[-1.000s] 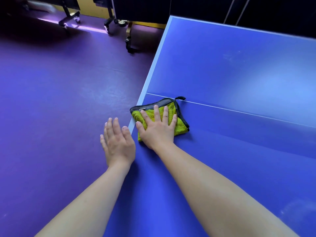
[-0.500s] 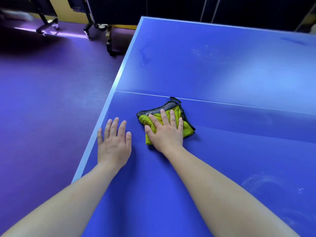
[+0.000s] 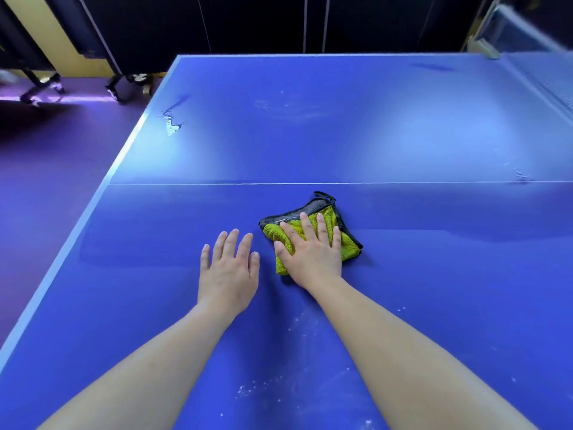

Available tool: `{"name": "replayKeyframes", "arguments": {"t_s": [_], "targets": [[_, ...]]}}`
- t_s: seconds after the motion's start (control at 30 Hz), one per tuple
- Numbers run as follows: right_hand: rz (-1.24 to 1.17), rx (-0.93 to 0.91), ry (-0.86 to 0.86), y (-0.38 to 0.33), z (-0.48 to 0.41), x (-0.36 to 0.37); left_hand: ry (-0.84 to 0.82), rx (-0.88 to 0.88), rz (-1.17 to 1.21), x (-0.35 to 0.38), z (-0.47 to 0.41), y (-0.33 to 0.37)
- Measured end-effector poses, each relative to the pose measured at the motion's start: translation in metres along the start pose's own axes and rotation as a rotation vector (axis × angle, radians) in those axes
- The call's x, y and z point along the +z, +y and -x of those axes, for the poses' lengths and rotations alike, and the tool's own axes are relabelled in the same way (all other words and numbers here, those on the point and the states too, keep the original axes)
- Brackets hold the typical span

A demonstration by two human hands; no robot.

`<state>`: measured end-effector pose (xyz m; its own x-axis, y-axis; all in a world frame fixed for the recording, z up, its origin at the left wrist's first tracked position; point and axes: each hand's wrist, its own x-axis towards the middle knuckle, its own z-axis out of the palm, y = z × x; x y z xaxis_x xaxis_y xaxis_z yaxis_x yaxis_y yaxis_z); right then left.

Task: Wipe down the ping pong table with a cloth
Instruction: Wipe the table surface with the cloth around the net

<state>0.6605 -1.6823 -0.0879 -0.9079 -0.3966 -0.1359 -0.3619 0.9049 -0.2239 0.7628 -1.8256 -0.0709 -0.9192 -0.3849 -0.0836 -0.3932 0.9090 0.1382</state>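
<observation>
A folded yellow-green cloth (image 3: 349, 247) with a dark grey edge lies on the blue ping pong table (image 3: 341, 135), just below its white centre line. My right hand (image 3: 313, 256) presses flat on the cloth with straight fingers and covers most of it. To the left of the cloth, my left hand (image 3: 228, 271) rests flat on the bare table top, fingers spread. White dusty specks (image 3: 248, 391) mark the table between my forearms, and a wet-looking smear (image 3: 172, 121) sits near the far left edge.
The table's left edge (image 3: 62, 259) runs diagonally, with purple floor beyond it. The net (image 3: 545, 72) and its post stand at the far right. Dark folded tables on wheeled legs (image 3: 124, 85) stand at the back left by a yellow wall.
My right hand has slid the cloth to the right, away from the table's left edge. My left hand has moved from beyond the edge onto the table top, following alongside.
</observation>
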Motion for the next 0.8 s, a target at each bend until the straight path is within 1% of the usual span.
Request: {"name": "replayKeyframes", "arguments": {"t_s": [0.13, 0.3, 0.57, 0.8], "targets": [[-0.008, 0.015, -0.004, 0.073, 0.009, -0.016, -0.016, 0.015, 0.001, 0.009, 0.011, 0.066], [-0.007, 0.049, -0.005, 0.150, 0.013, -0.037, -0.035, 0.005, 0.009, 0.011, 0.015, 0.130], [-0.005, 0.126, -0.010, 0.224, 0.023, -0.055, -0.032, 0.145, 0.006, 0.023, 0.003, 0.198], [0.009, 0.174, 0.012, 0.290, 0.033, -0.066, -0.017, 0.228, 0.002, 0.035, -0.005, 0.261]]}}
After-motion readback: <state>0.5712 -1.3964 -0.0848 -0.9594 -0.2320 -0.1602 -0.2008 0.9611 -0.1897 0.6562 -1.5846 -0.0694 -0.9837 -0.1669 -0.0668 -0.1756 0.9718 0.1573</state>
